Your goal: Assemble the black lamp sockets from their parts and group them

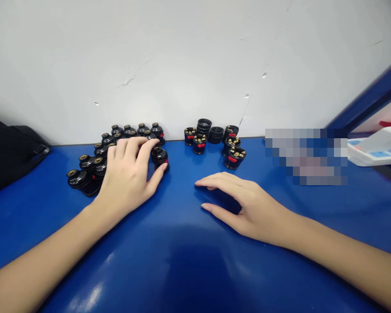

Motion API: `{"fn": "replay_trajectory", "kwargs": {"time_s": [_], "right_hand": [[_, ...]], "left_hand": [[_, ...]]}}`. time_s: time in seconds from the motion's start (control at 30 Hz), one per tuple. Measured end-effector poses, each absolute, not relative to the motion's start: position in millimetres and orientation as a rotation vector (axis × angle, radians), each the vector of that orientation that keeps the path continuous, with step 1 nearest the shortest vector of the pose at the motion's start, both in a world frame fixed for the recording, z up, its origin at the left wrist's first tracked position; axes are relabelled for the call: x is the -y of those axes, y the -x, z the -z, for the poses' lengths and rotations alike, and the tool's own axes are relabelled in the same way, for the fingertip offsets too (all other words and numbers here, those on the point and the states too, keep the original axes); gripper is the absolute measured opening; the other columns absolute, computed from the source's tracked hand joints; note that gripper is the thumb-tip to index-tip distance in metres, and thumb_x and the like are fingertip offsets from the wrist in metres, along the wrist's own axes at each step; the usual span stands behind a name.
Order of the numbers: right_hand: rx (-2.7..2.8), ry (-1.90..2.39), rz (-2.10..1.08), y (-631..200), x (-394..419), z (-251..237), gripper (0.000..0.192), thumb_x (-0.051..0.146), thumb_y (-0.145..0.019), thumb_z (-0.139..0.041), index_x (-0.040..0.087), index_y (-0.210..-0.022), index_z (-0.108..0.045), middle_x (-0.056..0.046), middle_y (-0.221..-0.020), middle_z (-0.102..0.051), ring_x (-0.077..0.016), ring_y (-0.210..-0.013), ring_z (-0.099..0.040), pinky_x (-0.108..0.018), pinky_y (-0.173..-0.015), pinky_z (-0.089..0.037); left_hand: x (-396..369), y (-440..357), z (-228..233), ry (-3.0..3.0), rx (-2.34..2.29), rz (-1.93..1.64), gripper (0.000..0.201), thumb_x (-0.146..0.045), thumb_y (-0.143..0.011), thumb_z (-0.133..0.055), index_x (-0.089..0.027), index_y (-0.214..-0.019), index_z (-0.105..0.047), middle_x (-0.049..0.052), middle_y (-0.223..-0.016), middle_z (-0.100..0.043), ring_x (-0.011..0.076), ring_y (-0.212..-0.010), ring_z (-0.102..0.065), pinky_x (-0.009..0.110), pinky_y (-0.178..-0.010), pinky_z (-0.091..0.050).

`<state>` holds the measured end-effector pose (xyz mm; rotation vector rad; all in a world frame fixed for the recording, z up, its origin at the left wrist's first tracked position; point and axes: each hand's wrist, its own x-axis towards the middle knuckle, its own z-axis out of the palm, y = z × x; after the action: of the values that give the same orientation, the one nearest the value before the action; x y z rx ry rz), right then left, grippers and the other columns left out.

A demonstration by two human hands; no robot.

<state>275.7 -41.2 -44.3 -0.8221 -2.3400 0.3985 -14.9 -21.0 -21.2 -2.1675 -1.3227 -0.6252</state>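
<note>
On the left, a cluster of black lamp holders (80,179) with brass-threaded tops stands on the blue table, several with red tabs. My left hand (127,169) reaches over this cluster and hides part of it. Its thumb and index finger are apart beside a lamp holder (160,157) at the cluster's right edge; the thumb overlaps its lower side, but whether it touches is unclear. My right hand (244,204) hovers low over the table, thumb and fingers apart with nothing between them. Beyond it stand black socket bases (235,158) with brass contacts and red tabs.
Two black ribbed shells (203,128) stand among the bases by the white wall (195,65). A black bag (13,152) lies at the far left. On the right are a blurred-out patch (309,156) and a white tray (374,152) with blue compartments.
</note>
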Motion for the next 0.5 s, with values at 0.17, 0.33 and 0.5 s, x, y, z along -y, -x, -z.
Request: {"fn": "replay_trajectory", "kwargs": {"time_s": [0.17,0.33,0.5], "right_hand": [[2.344,0.814,-0.405,-276.2,40.9,45.2,0.034,0.025,-0.104,-0.069,0.024,-0.138,-0.067,-0.011,-0.13,-0.079,-0.0276,-0.121,-0.076,-0.045,-0.105,-0.065],[2.354,0.805,-0.415,-278.0,41.5,46.9,0.034,0.025,-0.105,-0.069,0.022,-0.138,-0.066,-0.012,-0.13,-0.078,-0.027,-0.122,-0.075,-0.043,-0.105,-0.064],[2.36,0.799,-0.413,-278.3,41.6,47.2,0.032,0.025,-0.105,-0.068,0.02,-0.137,-0.066,-0.012,-0.13,-0.077,-0.0259,-0.122,-0.074,-0.042,-0.106,-0.063]], "left_hand": [[21.9,17.5,18.2,2.236,1.178,0.541,0.048,-0.027,-0.104,-0.06,-0.019,-0.151,-0.057,0.019,-0.15,-0.064,0.0433,-0.137,-0.06,0.06,-0.11,-0.043],[24.3,17.4,16.0,2.22,1.208,0.471,0.047,-0.029,-0.106,-0.057,-0.008,-0.147,-0.061,0.026,-0.151,-0.063,0.0473,-0.135,-0.062,0.062,-0.11,-0.044],[27.1,16.6,14.2,2.192,1.324,0.457,0.05,-0.033,-0.105,-0.058,-0.006,-0.147,-0.062,0.029,-0.15,-0.061,0.0512,-0.138,-0.058,0.068,-0.114,-0.041]]}}
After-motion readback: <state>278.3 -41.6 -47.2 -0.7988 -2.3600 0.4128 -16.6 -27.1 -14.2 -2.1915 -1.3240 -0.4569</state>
